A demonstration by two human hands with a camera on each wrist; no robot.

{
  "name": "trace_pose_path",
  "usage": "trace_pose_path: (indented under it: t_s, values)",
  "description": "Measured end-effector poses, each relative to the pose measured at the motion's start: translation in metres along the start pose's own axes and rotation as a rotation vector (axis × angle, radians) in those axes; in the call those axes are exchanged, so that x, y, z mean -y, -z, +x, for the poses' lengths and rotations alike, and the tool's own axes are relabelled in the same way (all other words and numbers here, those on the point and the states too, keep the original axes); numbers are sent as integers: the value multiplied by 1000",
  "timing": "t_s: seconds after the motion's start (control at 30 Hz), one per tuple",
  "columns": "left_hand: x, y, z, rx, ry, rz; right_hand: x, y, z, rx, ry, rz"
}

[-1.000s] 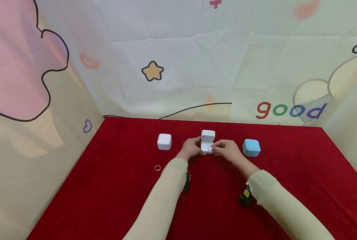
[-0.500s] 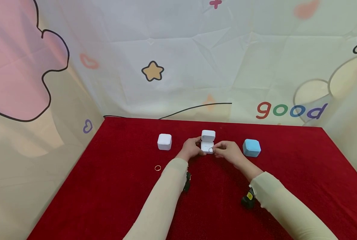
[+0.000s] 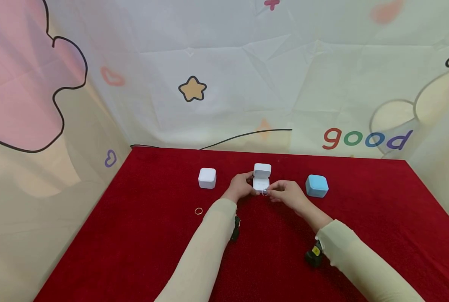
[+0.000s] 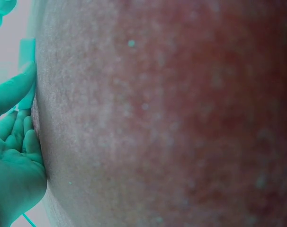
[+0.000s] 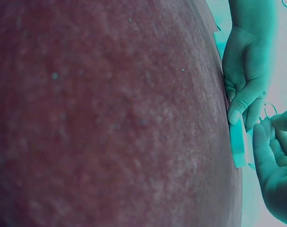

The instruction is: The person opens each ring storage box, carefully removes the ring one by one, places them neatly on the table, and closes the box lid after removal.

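A white ring box stands with its lid raised on the red cloth. My left hand grips its left side, the thumb at the front and the fingers towards the back. Between the thumb and fingertips of my right hand is a small silver-coloured ring, pinched at the box's front right edge. The right wrist view shows that ring's band standing up from the fingertips, with a beaded part. In the left wrist view the left thumb lies against the box; much of that view is blurred cloth.
To the left stands a closed white box. A closed light blue box is right of the right hand. A gold-coloured ring lies on the red cloth by the left forearm. A printed curtain hangs behind.
My right hand has drawn the ring from over the box's inside down and towards me, to its front edge. The left hand and the box have stayed put.
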State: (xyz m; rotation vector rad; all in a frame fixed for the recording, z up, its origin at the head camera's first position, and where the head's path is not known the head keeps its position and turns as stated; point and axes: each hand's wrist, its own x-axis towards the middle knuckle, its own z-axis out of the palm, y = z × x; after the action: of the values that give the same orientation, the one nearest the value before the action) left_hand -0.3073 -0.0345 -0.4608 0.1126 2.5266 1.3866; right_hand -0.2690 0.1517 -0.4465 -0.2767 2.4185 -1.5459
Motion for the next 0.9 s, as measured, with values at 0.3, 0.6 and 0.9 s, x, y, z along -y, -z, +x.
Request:
trace_pose_path:
  t_s: [0.3, 0.6, 0.9]
  values:
    - [0, 1, -1, 2, 7, -20, 1, -4, -3, 21, -11, 14]
    - [-1, 1, -3, 2, 8, -20, -1, -6, -7, 32, -14, 15]
    - [0, 1, -2, 3, 2, -7, 0, -6, -13, 52, -9, 7]
